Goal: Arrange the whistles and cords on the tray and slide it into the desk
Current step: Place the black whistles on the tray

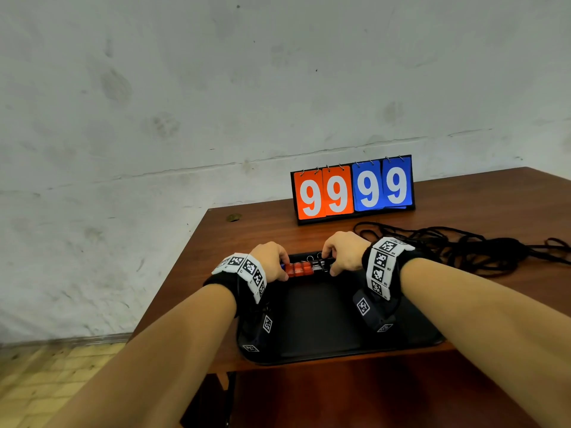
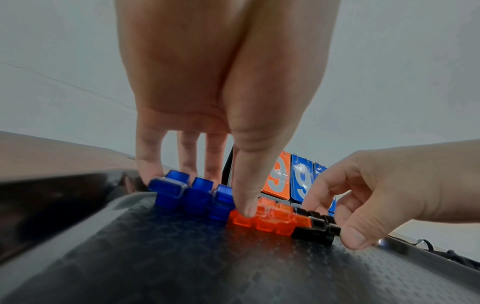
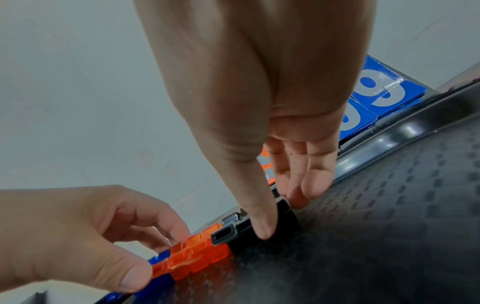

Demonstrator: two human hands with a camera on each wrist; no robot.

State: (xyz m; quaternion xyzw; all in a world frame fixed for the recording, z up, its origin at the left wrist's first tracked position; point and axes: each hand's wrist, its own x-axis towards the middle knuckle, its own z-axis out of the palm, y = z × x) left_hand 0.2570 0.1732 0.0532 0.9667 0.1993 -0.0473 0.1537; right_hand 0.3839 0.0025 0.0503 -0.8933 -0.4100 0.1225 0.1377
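Note:
A black tray lies on the brown desk in front of me. Along its far edge stands a row of whistles: blue ones at the left, orange ones in the middle, black ones at the right. My left hand pinches the row's left end, fingers behind the blue whistles and thumb at the front where blue meets orange. My right hand pinches the black whistles, thumb in front and fingers behind. A tangle of black cords lies on the desk right of the tray.
A flip scoreboard showing 99 in orange and 99 in blue stands behind the tray, near the wall. The desk's left edge runs close to the tray, with tiled floor below. The tray's near part carries nothing.

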